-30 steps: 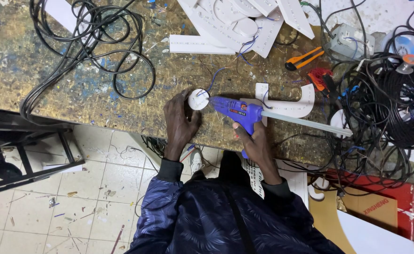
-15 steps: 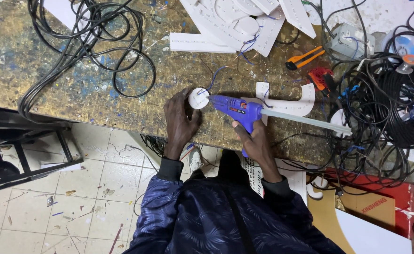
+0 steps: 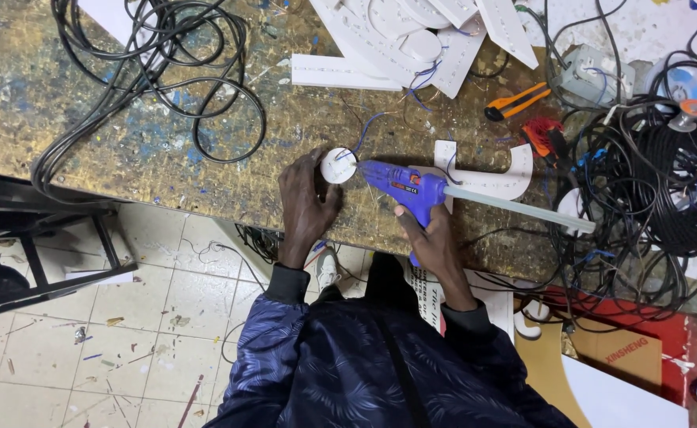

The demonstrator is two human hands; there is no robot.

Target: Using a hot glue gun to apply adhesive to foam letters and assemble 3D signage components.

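Observation:
My left hand [image 3: 307, 204] holds a small round white disc [image 3: 339, 166] down on the worn, paint-flecked workbench [image 3: 166, 135]. A thin blue wire [image 3: 362, 136] runs up from the disc. My right hand [image 3: 430, 238] grips the handle of a blue hot glue gun [image 3: 402, 184], whose nozzle points left and touches the disc's right edge. A pale glue stick [image 3: 523, 208] juts out of the gun's back, to the right. Both sleeves are dark blue.
Black cables [image 3: 158, 71] loop over the bench's left part, and a thick tangle [image 3: 649, 190] covers the right. White cut shapes [image 3: 412, 40] lie at the top, a curved white piece [image 3: 491, 178] behind the gun. An orange utility knife [image 3: 516, 101] lies nearby. Tiled floor [image 3: 126, 333] below.

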